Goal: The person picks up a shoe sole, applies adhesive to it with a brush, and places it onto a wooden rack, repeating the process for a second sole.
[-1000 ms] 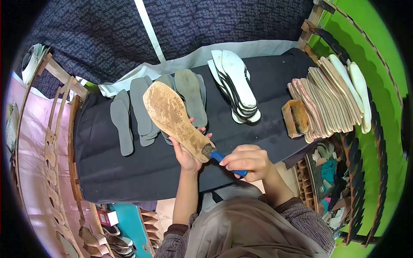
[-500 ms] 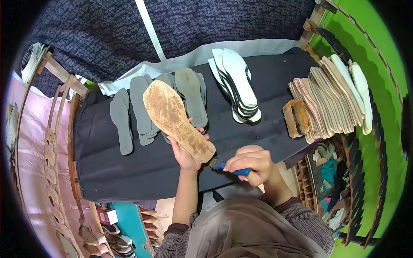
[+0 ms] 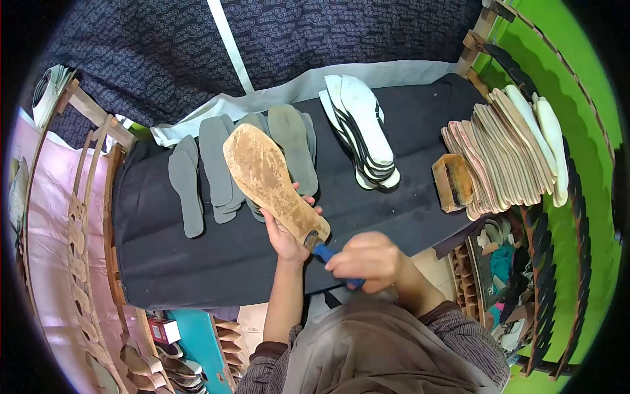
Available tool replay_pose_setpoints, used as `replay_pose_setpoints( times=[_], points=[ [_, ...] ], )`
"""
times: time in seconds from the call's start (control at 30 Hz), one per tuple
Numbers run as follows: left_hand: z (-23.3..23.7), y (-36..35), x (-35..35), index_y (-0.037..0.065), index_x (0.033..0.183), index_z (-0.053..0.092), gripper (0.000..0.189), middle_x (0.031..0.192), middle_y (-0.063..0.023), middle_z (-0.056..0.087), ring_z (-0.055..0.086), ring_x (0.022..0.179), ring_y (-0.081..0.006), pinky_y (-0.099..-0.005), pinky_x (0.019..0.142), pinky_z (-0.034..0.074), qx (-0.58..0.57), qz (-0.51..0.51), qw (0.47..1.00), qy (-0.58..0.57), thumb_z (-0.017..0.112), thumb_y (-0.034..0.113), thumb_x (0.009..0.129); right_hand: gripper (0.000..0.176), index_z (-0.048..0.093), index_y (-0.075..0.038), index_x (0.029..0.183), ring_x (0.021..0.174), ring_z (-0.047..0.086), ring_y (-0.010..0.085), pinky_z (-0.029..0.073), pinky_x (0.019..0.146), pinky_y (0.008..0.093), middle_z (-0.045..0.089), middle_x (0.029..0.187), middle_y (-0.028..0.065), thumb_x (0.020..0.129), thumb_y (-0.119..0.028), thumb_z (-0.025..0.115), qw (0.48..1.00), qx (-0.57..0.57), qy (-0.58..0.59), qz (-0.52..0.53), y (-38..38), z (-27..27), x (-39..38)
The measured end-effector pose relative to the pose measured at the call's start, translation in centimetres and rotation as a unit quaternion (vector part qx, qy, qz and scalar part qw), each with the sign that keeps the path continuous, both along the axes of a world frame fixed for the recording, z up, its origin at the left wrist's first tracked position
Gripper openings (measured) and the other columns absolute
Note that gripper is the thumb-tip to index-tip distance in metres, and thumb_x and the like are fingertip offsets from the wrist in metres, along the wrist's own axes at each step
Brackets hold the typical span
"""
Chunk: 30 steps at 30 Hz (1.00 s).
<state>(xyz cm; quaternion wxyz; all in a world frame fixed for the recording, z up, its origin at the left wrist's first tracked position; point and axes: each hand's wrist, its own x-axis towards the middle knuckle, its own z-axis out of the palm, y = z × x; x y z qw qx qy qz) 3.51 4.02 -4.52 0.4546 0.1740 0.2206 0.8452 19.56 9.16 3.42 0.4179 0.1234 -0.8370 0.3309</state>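
My left hand (image 3: 287, 238) grips a tan shoe sole (image 3: 262, 167) from beneath, its thumb along one edge and fingertips over the other. Brown blotches cover the face of this sole, which is held tilted above the table. In my right hand (image 3: 369, 261) is a blue-handled brush (image 3: 326, 253); the fist is closed round the handle. Its dark, clogged tip touches the narrow heel end of the sole. Behind the held sole lie grey soles (image 3: 186, 190) and an olive-grey sole (image 3: 292, 148) in stacks.
White soles with black edges (image 3: 363, 121) are stacked at the table's back middle. A stained, open box (image 3: 452, 183) stands beside a long row of beige soles (image 3: 502, 154) at right. Black cloth (image 3: 161, 266) covers the table; wooden racks (image 3: 113, 230) flank it.
My right hand has moved slightly left, bringing the brush from just off the heel end onto the sole's face. The sole has shifted a little to the right.
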Motion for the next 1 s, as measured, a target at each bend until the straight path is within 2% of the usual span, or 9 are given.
replay_pose_setpoints(
  times=[0.07, 0.17, 0.23, 0.33, 0.47, 0.67, 0.8, 0.9, 1.0],
  points=[
    [-0.8, -0.1, -0.4, 0.004, 0.134, 0.034, 0.068, 0.127, -0.0114, 0.043, 0.054, 0.095, -0.0252, -0.0430, 0.076, 0.050, 0.025, -0.053, 0.998, -0.026, 0.018, 0.058, 0.094, 0.035, 0.062, 0.001, 0.086, 0.060, 0.057, 0.0270, 0.046, 0.052, 0.0338, 0.065, 0.087, 0.0138, 0.051, 0.005, 0.057, 0.999, -0.002, 0.007, -0.048, 0.7, 0.0, 0.3],
    [-0.5, 0.0, -0.3, 0.004, 0.133, 0.034, 0.068, 0.127, -0.0105, 0.044, 0.054, 0.095, -0.0252, -0.0425, 0.076, 0.050, 0.020, -0.026, 0.998, -0.046, 0.019, 0.058, 0.094, 0.024, 0.062, 0.000, 0.078, 0.056, 0.058, 0.0223, 0.044, 0.048, 0.0304, 0.067, 0.084, 0.0133, 0.055, -0.004, 0.066, 0.997, 0.013, 0.027, -0.069, 0.9, -0.4, 0.1],
    [-0.4, -0.1, -0.2, 0.004, 0.133, 0.034, 0.068, 0.127, -0.0103, 0.044, 0.054, 0.095, -0.0251, -0.0426, 0.076, 0.050, 0.009, -0.025, 0.999, -0.044, 0.019, 0.058, 0.094, 0.023, 0.062, 0.000, 0.079, 0.056, 0.058, 0.0221, 0.044, 0.047, 0.0307, 0.067, 0.084, 0.0137, 0.056, -0.002, 0.066, 1.000, 0.018, -0.003, -0.001, 0.2, 0.0, 0.1],
    [-0.6, 0.0, -0.3, 0.004, 0.133, 0.034, 0.068, 0.127, -0.0101, 0.044, 0.054, 0.095, -0.0250, -0.0433, 0.076, 0.049, 0.009, -0.029, 0.998, -0.052, 0.019, 0.057, 0.094, 0.022, 0.062, 0.000, 0.080, 0.057, 0.059, 0.0219, 0.045, 0.047, 0.0308, 0.067, 0.085, 0.0137, 0.058, -0.002, 0.065, 1.000, -0.010, -0.001, 0.019, 0.2, -0.2, 0.2],
    [-0.9, 0.0, -0.3, 0.004, 0.133, 0.034, 0.068, 0.127, -0.0100, 0.045, 0.054, 0.095, -0.0247, -0.0441, 0.076, 0.049, 0.017, -0.029, 0.997, -0.063, 0.019, 0.057, 0.094, 0.022, 0.063, 0.000, 0.080, 0.057, 0.059, 0.0218, 0.045, 0.048, 0.0302, 0.067, 0.085, 0.0131, 0.058, -0.001, 0.064, 0.997, -0.017, 0.003, -0.072, 1.2, -0.8, 1.2],
    [-0.5, 0.0, -0.2, 0.004, 0.133, 0.034, 0.069, 0.126, -0.0094, 0.045, 0.054, 0.095, -0.0240, -0.0434, 0.075, 0.050, 0.039, -0.038, 0.997, -0.057, 0.019, 0.058, 0.094, 0.026, 0.061, 0.001, 0.081, 0.053, 0.058, 0.0227, 0.046, 0.049, 0.0291, 0.067, 0.080, 0.0142, 0.056, 0.000, 0.063, 0.999, -0.013, -0.036, 0.009, 0.6, -0.1, 1.0],
    [-1.2, 0.0, -0.6, 0.005, 0.134, 0.033, 0.068, 0.126, -0.0093, 0.044, 0.053, 0.096, -0.0244, -0.0443, 0.079, 0.050, 0.049, -0.049, 0.996, -0.054, 0.019, 0.058, 0.094, 0.024, 0.062, 0.001, 0.078, 0.052, 0.058, 0.0226, 0.045, 0.048, 0.0292, 0.067, 0.079, 0.0139, 0.055, 0.002, 0.061, 0.995, -0.025, 0.012, -0.097, 1.7, -0.2, 1.5],
    [-0.9, 0.0, -0.4, 0.007, 0.135, 0.033, 0.068, 0.129, -0.0100, 0.041, 0.051, 0.102, -0.0272, -0.0488, 0.085, 0.048, 0.064, -0.049, 0.995, -0.065, 0.019, 0.058, 0.094, 0.022, 0.062, 0.000, 0.076, 0.052, 0.058, 0.0216, 0.045, 0.048, 0.0285, 0.067, 0.076, 0.0124, 0.054, 0.002, 0.061, 0.998, -0.030, -0.028, -0.040, 0.8, 0.2, 1.4],
    [0.5, 0.0, 0.1, 0.009, 0.137, 0.031, 0.068, 0.133, -0.0107, 0.037, 0.045, 0.116, -0.0319, -0.0564, 0.091, 0.043, 0.062, -0.039, 0.996, -0.059, 0.018, 0.059, 0.093, 0.025, 0.062, 0.000, 0.077, 0.053, 0.059, 0.0213, 0.045, 0.048, 0.0282, 0.067, 0.077, 0.0125, 0.053, 0.003, 0.062, 0.997, -0.054, -0.005, -0.057, 0.9, 0.0, 1.0]
  ],
)
